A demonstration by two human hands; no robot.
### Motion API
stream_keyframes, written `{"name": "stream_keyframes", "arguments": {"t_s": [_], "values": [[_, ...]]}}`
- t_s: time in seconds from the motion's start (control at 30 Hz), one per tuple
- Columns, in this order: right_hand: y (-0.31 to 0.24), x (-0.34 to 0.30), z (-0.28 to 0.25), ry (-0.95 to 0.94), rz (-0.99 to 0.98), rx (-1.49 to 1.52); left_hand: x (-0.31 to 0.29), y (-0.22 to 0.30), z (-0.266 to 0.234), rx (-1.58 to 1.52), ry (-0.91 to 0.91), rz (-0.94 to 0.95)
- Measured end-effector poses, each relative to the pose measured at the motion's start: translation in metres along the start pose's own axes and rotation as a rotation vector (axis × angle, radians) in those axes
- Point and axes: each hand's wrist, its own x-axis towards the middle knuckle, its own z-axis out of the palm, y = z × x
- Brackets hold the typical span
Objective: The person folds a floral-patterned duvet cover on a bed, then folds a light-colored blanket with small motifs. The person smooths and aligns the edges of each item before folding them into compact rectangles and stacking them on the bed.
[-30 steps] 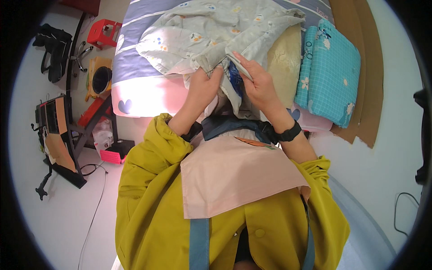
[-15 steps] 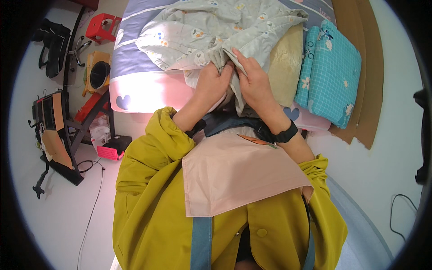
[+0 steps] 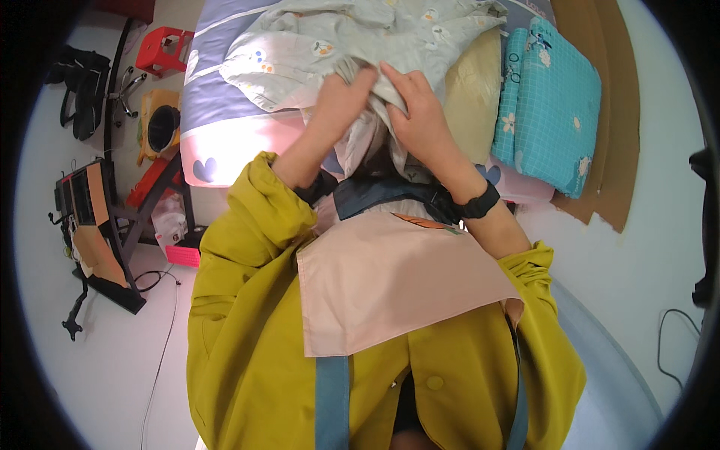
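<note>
A pale grey fabric cover point(image 3: 300, 56) with small fruit and flower prints lies bunched on the near end of the bed. Its near edge is gathered up between my two hands. My left hand point(image 3: 341, 103) is closed around a fold of it, knuckles up. Just to the right, my right hand point(image 3: 420, 116) pinches another part of the edge between thumb and fingers, forefinger stretched along the cloth. Between the hands the fabric parts in a gap and its loose end hangs toward my apron point(image 3: 397, 285). The undersides of both hands are hidden.
The bed point(image 3: 247, 146) has a purple and pink sheet. A beige, pillow-like piece point(image 3: 472, 97) lies right of the cover, beside a folded turquoise checked quilt point(image 3: 559, 112). Cardboard point(image 3: 615, 127) lines the right side. At left are a red stool point(image 3: 161, 51) and a dark-framed desk point(image 3: 124, 217).
Both hands have risen slightly away from me and moved a little apart, carrying the cover's edge. My left hand has turned more knuckles-up, and the gap in the fabric has shifted.
</note>
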Motion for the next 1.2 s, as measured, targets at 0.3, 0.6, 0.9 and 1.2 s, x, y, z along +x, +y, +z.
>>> {"name": "stream_keyframes", "arguments": {"t_s": [0.3, 0.6, 0.9, 1.2], "values": [[0.076, -0.044, 0.004, 0.013, 0.358, -0.162, 0.063, 0.081, -0.05, -0.766, -0.007, 0.159], [0.019, -0.051, -0.006, 0.325, -0.048, -0.048, 0.071, 0.155, -0.094, -0.892, 0.029, 0.528], [0.062, -0.046, 0.039, -0.176, 0.137, -0.572, 0.052, 0.179, -0.115, -0.863, 0.194, 0.698], [0.128, -0.056, -0.032, -0.308, -0.018, -1.092, 0.047, 0.187, -0.191, -0.761, 0.412, 0.767]]}}
